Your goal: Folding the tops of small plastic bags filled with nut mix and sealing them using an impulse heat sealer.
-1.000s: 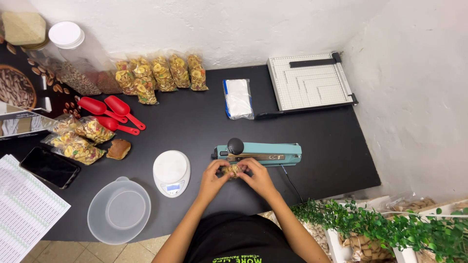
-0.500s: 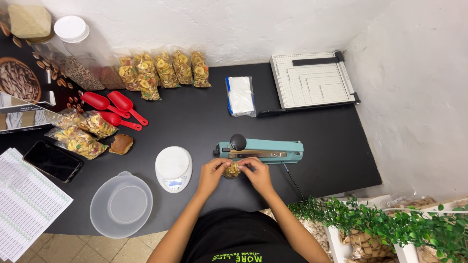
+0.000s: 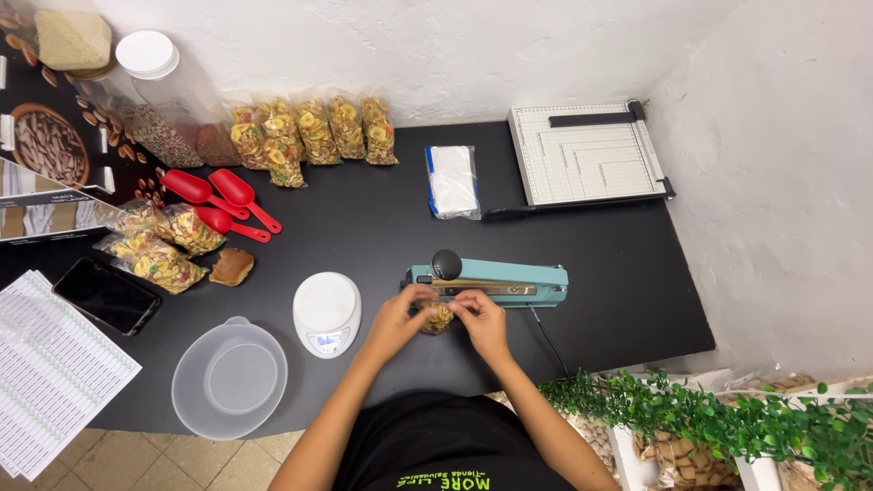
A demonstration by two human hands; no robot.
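Observation:
My left hand [image 3: 400,316] and my right hand [image 3: 480,320] both pinch a small clear bag of dried fruit [image 3: 439,317] just in front of the teal heat sealer [image 3: 496,281]. The bag's top edge lies against the sealer's bar. The sealer's black knob [image 3: 446,264] stands just above my left fingers. A white kitchen scale [image 3: 326,313] sits to the left of my left hand.
A clear plastic bowl [image 3: 229,378] sits at front left, with a phone [image 3: 106,295] and a printed sheet [image 3: 50,369] beyond it. Red scoops [image 3: 218,200] and filled fruit bags [image 3: 309,133] lie at the back. A stack of empty bags [image 3: 452,181] and a paper cutter [image 3: 587,153] sit back right.
Both hands have moved the small bag slightly forward, up against the sealer's bar. The view has shifted a little.

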